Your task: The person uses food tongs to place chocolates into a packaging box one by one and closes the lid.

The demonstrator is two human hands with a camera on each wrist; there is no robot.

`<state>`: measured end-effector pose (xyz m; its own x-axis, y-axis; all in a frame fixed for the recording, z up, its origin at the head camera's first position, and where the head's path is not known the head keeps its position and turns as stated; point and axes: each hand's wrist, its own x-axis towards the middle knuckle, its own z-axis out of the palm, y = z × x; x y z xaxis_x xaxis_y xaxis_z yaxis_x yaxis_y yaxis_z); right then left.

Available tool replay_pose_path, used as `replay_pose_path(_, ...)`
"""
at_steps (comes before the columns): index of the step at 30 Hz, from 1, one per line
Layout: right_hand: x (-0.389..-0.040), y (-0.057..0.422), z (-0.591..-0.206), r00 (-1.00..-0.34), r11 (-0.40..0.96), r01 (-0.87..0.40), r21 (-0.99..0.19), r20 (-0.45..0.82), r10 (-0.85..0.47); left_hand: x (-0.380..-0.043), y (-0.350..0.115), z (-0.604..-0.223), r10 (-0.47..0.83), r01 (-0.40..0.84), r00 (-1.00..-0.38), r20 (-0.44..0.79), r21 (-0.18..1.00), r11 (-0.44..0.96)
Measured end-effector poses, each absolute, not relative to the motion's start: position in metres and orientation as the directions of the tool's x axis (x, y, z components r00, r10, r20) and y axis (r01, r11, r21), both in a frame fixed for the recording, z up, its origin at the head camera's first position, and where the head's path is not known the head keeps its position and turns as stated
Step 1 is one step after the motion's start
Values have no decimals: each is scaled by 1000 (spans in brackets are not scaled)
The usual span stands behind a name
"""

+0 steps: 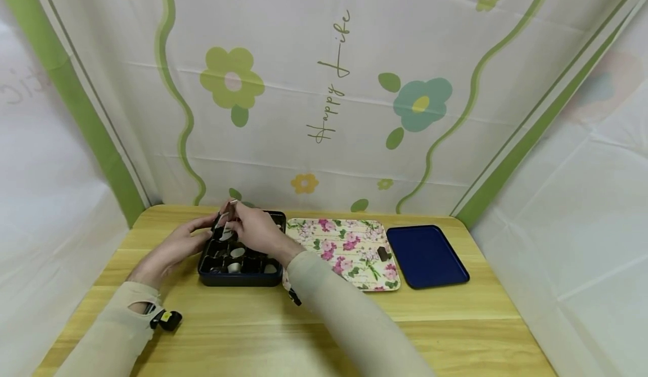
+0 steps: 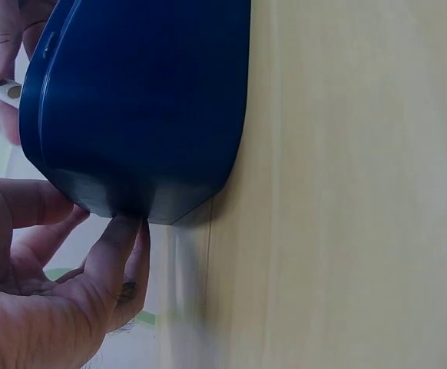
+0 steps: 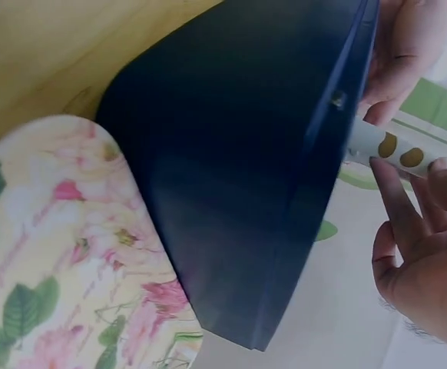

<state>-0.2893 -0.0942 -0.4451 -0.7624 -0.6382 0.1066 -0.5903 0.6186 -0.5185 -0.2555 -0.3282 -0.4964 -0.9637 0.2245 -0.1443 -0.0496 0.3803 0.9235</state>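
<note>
A dark blue box (image 1: 240, 280) stands on the wooden table, with black compartments inside. A few small whitish pieces (image 1: 237, 251) lie in some of them. My left hand (image 1: 179, 247) holds the box's far left corner; in the left wrist view its fingers (image 2: 116, 250) press against the box's wall. Over the box, my right hand (image 1: 258, 230) pinches a white strip-like piece with oval gold-brown marks or holes (image 3: 400, 150) between thumb and fingers. The strip's lower part is hidden behind the box's rim in the right wrist view.
A floral-patterned board (image 1: 314, 253) lies right of the box, a small dark piece (image 1: 384, 254) on it. Farther right is a flat blue tray or lid (image 1: 427, 256). A printed white curtain (image 1: 283, 140) hangs at the table's back edge, with white sheets at both sides.
</note>
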Motion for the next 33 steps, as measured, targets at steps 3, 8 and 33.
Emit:
replay_pose_path(3, -290, -92, -447, -773, 605, -572, -553, 118, -623, -255, -328, -496, 219, -46, -966, -140, 922, 385)
replay_pose_path(8, -290, -82, -444, -787, 575, -550, -606, 144, -600, -255, -327, -497, 221, -30, -967, -125, 921, 387)
replay_pose_path(33, -282, 79, -434, -910, 569, -399, -719, 231, -345, -255, -326, -497, 206, -67, -966, -159, 918, 392)
